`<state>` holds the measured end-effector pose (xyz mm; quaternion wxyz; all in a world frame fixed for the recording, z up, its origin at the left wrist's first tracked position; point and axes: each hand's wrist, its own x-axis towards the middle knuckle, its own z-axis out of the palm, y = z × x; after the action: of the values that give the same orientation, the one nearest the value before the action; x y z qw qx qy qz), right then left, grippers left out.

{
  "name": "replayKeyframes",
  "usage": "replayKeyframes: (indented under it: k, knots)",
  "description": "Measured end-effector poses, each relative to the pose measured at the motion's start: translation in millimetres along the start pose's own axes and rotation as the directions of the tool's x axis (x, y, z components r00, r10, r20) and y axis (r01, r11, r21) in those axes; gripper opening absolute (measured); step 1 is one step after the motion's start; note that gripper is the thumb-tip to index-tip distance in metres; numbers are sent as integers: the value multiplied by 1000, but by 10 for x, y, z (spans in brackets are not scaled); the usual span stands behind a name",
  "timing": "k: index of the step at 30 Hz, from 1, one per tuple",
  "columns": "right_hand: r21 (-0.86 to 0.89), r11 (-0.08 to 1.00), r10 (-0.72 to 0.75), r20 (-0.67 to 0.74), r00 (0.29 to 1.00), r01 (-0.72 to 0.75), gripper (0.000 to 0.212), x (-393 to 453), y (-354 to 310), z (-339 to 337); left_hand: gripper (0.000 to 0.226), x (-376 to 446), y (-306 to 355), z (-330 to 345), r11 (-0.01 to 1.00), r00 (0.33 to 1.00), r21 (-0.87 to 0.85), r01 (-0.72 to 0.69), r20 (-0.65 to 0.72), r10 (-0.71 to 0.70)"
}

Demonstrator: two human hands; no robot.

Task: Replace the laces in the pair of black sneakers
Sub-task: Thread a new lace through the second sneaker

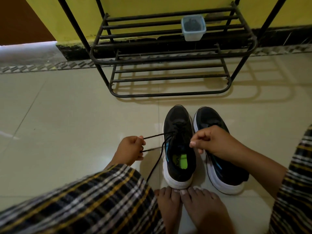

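While left hand [130,149] pinches lace [157,134] (taut), right hand [211,141] curls.

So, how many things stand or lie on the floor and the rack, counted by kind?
Black sneakers: 2, left one, right one
Black laces in view: 1, pinched by the left hand
Metal shoe racks: 1
Clear plastic containers: 1
Total: 5

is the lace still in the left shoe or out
Still in: the black lace runs from the left shoe eyelets to the left hand, which pinches it.
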<state>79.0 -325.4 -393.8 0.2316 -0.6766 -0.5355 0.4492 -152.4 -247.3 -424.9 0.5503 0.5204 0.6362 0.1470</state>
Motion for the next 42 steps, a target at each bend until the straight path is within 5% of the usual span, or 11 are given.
replayKeyframes:
  k: [5,12,17,23,28,31,35,42]
  knots:
    - [-316,949,-28,-72,997,4,15,-3,20,-104,35,78,-120,-25,970,994,224,-93,-37,103]
    - [-434,901,-139,-265,954,11,20,-35,21,-100,29,158,-252,-64,934,977,334,-129,-116,177]
    - [-356,932,-184,-301,936,69,13,-11,43,-62,18,167,-237,-25,886,941,417,-201,-168,293]
    - [-265,947,-247,-244,938,181,9,34,6,95,26,-62,94,226,696,773,355,-625,155,615]
    - [-107,964,-259,-200,945,242,7,45,-47,194,15,-185,248,378,588,671,337,-736,247,699]
    - [-176,973,-186,-195,963,152,17,86,4,198,13,-141,189,335,641,717,356,-679,134,685]
    - [-574,819,-29,-59,998,-10,39,161,65,244,10,-123,141,314,725,777,334,-602,40,628]
    - [-587,794,-167,35,985,155,40,174,135,300,8,-139,173,331,795,841,315,-519,23,540]
